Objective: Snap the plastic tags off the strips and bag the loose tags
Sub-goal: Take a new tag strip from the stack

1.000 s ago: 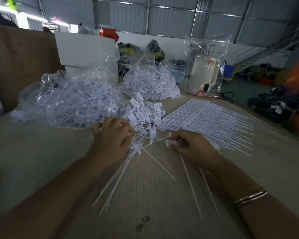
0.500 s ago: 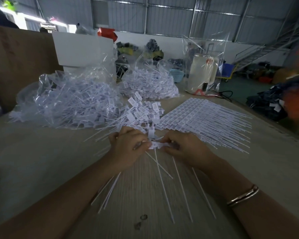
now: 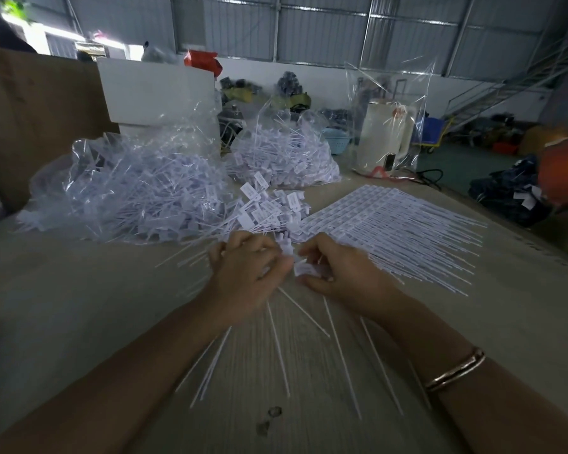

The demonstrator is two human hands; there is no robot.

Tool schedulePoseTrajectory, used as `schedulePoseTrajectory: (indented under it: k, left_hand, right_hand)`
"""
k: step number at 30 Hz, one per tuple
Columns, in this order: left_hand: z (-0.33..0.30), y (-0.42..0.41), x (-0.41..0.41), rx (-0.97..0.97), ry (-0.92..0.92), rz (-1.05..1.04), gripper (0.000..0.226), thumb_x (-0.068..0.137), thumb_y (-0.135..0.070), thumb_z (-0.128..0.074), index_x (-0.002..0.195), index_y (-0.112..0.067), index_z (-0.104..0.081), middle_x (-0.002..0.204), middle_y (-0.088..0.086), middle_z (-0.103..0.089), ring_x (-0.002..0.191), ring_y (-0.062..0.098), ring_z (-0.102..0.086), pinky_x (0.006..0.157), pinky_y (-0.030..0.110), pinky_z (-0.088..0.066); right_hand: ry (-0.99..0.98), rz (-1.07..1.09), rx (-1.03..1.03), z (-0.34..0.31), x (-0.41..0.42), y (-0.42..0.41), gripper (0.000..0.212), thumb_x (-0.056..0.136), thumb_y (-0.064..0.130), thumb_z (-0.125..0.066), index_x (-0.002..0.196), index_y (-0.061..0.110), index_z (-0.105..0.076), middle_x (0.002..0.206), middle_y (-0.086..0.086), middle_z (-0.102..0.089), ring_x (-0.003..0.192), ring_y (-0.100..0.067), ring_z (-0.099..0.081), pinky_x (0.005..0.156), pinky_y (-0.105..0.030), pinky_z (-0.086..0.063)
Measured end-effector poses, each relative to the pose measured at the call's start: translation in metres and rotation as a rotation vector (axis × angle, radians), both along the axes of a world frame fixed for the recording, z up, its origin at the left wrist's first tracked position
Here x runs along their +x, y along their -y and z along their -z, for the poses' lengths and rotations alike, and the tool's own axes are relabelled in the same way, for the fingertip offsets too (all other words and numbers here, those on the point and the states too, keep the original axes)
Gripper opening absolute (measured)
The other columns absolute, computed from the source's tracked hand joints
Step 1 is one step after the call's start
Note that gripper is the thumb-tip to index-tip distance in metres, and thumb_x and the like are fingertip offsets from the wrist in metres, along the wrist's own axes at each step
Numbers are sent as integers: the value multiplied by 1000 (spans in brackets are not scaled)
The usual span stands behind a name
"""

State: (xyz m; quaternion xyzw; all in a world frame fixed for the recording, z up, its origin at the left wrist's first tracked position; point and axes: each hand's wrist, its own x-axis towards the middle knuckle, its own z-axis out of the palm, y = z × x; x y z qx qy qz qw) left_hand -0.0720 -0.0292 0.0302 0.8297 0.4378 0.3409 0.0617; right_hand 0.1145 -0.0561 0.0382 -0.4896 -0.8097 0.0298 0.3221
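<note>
Left hand and right hand meeting at worktop middle, both curling tight around one small tag cluster between fingertips. Thin tails running from grip toward near edge, long axis pointing at person. Right hand lying nearer strip sheets by right edge; loose tags piling just beyond hands, filled bags toward far-left corner. Versus a second ago: hands closing together, tails swinging nearer centre.

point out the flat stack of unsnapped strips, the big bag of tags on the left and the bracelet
flat stack of strips (image 3: pixel 391 221), head view, on the rows of tag heads near its middle
big bag of tags (image 3: pixel 128 188), head view, on the clear plastic over the heap
bracelet (image 3: pixel 456 371), head view, on the band across the right wrist
</note>
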Motion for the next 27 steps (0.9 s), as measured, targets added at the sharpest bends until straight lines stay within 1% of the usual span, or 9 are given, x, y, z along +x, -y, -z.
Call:
schedulePoseTrajectory:
  k: [2, 4, 9, 12, 16, 18, 21, 24, 27]
  left_hand:
    - [3, 1, 10, -51, -30, 40, 63, 77, -69, -30, 96, -25, -72, 102, -19, -57, 117, 12, -38, 100, 42, -28]
    - [4, 1, 11, -59, 8, 70, 40, 87, -52, -50, 91, -19, -72, 97, -13, -59, 114, 19, -42, 98, 43, -31]
    - [5, -2, 6, -99, 19, -4, 21, 89, -40, -56, 77, -26, -65, 82, -22, -49, 110, 13, -41, 99, 44, -30]
    - [5, -1, 9, -151, 40, -33, 29, 89, -46, -50, 79, -23, -64, 79, -20, -49, 110, 12, -40, 100, 43, -28]
    - [3, 0, 10, -149, 54, -28, 34, 88, -48, -48, 81, -18, -63, 74, -15, -48, 110, 15, -42, 96, 37, -29]
    - [3, 1, 8, -34, 11, -30, 29, 89, -45, -48, 85, -21, -64, 81, -15, -54, 112, 11, -40, 90, 34, -24]
    - [3, 2, 2, 128, 70, 8, 26, 82, -41, -47, 85, -24, -67, 80, -21, -54, 107, 3, -39, 76, 30, -14]
    - [-1, -6, -6, 84, 193, -70, 24, 80, -37, -45, 81, -25, -66, 77, -22, -52, 102, 4, -40, 74, 27, -11]
    - [4, -17, -15, 46, -68, -267, 24, 87, -40, -45, 99, -31, -63, 107, -15, -54, 116, 10, -32, 83, 32, -15]
  right_hand:
    - [-3, -36, 12, 2, -2, 2, 34, 81, 34, -68, 106, 16, -54, 84, 14, -54, 68, -2, -51, 63, -21, -41]
    - [-15, -59, -31, 1, 1, 2, 32, 82, 35, -68, 105, 16, -55, 86, 11, -58, 75, -2, -53, 64, -19, -41]
    - [79, -1, -132, -2, 24, 0, 20, 83, 27, -66, 101, 22, -59, 91, 13, -58, 79, -4, -53, 63, -16, -38]
    - [109, 56, -107, 0, 24, -4, 15, 84, 24, -65, 98, 18, -62, 86, 8, -57, 73, -9, -51, 60, -24, -36]
    - [94, 17, -45, 2, 19, -6, 15, 84, 20, -67, 98, 17, -67, 75, 21, -48, 66, 4, -48, 60, -10, -34]
    - [42, -1, -108, 3, 19, -6, 12, 86, 20, -65, 98, 20, -69, 73, 24, -52, 66, 9, -51, 61, -8, -36]
    - [-127, 74, -192, 0, 34, -7, 13, 89, 23, -60, 84, 15, -69, 69, 8, -64, 60, 3, -57, 60, -16, -42]
    - [-208, 93, -169, -1, 45, -1, 6, 86, 23, -64, 85, 28, -65, 73, 12, -64, 65, 3, -58, 59, -11, -42]
    - [-137, 48, -143, -1, 30, 1, 28, 81, 23, -70, 92, 42, -51, 83, 16, -59, 76, 1, -56, 66, -12, -42]
